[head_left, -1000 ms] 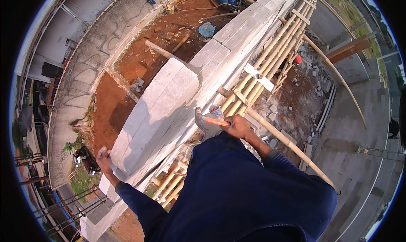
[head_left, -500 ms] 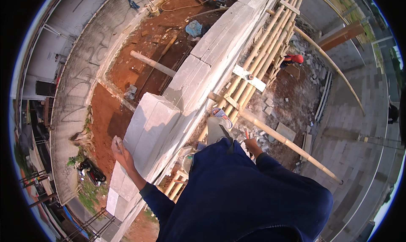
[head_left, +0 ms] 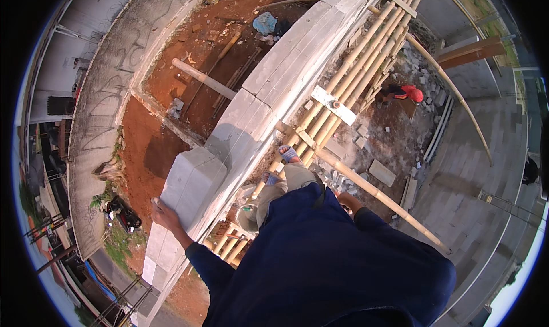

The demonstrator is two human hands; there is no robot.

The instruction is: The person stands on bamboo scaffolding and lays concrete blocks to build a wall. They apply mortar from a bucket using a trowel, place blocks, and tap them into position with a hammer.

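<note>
Along the top of the light-grey block wall (head_left: 260, 92) sits a raised pale block (head_left: 191, 181), a shadow across part of it. My left hand (head_left: 166, 216) is at the near left end of this block, fingers stretched along its edge and not wrapped round it. Close to my right hip is my right hand (head_left: 350, 202), fingers curled and partly hidden by my dark blue sleeve and shirt. A small pale and reddish bit shows by those fingers, too small to name. My sandalled feet (head_left: 289, 154) stand on a bamboo-pole scaffold (head_left: 343, 92) beside the wall.
A white board (head_left: 334, 105) lies across the poles. One long bamboo pole (head_left: 389, 198) juts out to the right. Far below, a person in red headwear (head_left: 410, 94) bends among rubble. Left of the wall, red soil (head_left: 143, 150) drops away, with a parked motorcycle (head_left: 123, 215).
My left hand has come down against the block's near end. My right hand has drawn back toward my hip, and its thin reddish stick no longer shows clearly. A second foot is visible.
</note>
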